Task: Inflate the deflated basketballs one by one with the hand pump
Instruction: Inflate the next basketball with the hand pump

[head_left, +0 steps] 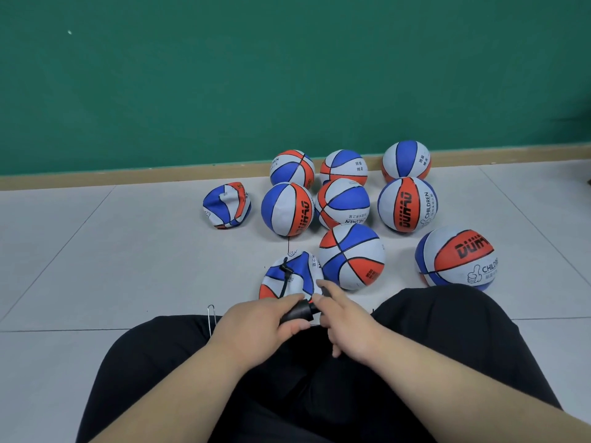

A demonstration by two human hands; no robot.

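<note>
- A seated person's left hand (256, 321) wraps around the barrel of a black hand pump (299, 313), holding it low over the lap, in black trousers (166, 362). This looks like a way to steady the pump for a stroke.
- The right hand (348, 324) sits at the pump's other end, close against the left. Its fingers cover the handle, so it cannot be told whether they grip it or only rest there.
- A thin black hose (283, 282) runs from the pump up to the crumpled basketball (300, 273) on the floor just beyond the knees. Its tip meets the ball's upper face, apparently at the valve. The ball lies within arm's reach, probably so the short hose stays slack.
- That ball is folded and flat, so the pumping appears barely begun.
- A second limp basketball (227, 204) waits farther back on the left, apart from the others and likely next in turn.
- Eight round basketballs (351, 255) cluster toward the green wall (192, 75) and its wood-coloured skirting (128, 179). They look set aside as finished work, which suggests the job is mostly done.
- A bent wire clip (211, 310) lies on the pale floor tiles (96, 251) beside the left knee. Its purpose is not clear.
</note>
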